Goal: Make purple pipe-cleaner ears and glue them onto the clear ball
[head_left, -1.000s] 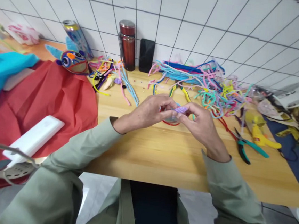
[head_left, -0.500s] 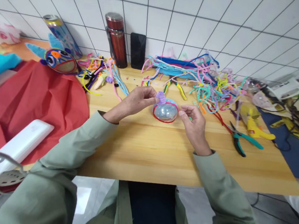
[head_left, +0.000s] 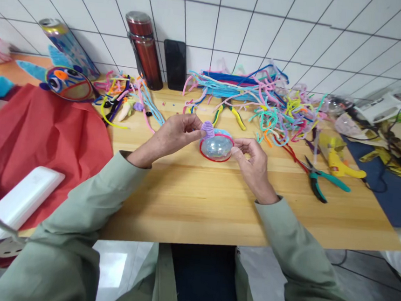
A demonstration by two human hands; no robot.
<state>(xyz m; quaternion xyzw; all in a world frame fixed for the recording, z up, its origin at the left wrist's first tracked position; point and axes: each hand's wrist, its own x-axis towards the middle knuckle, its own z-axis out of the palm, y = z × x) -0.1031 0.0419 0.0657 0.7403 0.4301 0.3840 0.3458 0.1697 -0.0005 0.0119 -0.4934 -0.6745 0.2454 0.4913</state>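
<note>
The fingers of my left hand (head_left: 174, 135) pinch a ridged purple piece (head_left: 207, 128) at the far left edge of a clear dome (head_left: 216, 147) rimmed in red, which is between my hands near the middle of the surface (head_left: 199, 206). The fingers of my right hand (head_left: 253, 167) are narrowly parted at the dome's right edge, though I cannot tell whether they grip it. Yellow-handled pliers (head_left: 238, 119) lie on the far side, and teal-handled pliers (head_left: 334, 180) lie to the right.

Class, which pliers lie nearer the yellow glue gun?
The teal and black pliers, beside the glue gun; the yellow and green pliers lie farther left.
</note>
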